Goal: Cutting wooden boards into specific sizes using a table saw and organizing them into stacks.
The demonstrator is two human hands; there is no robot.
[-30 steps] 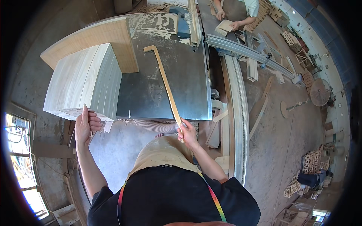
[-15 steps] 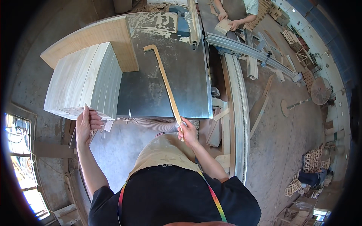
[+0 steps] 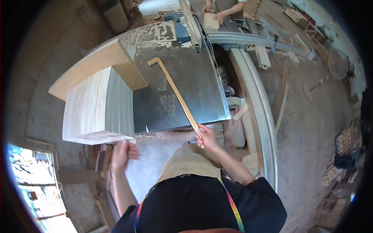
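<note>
My right hand is closed round the near end of a long, thin wooden stick. The stick's hooked far end lies over the dark metal table. On the table's left side stands a thick stack of pale wooden boards, set on edge and packed face to face. Just below the stack's near right corner is my left hand, fingers loosely extended and holding nothing that I can see. Whether its fingertips touch the boards I cannot tell. Behind the stack, a curved wooden board stands upright against its far end.
The dark metal table ends in a bright right edge. Beyond that runs a long metal rail, and a crossbar spans the far side. At the top, a co-worker's hands hold a pale wooden piece. A window glares at left.
My left hand has shifted right along the near end of the stack, toward its right corner. The whole view has turned slightly. My right hand keeps its grip on the stick.
</note>
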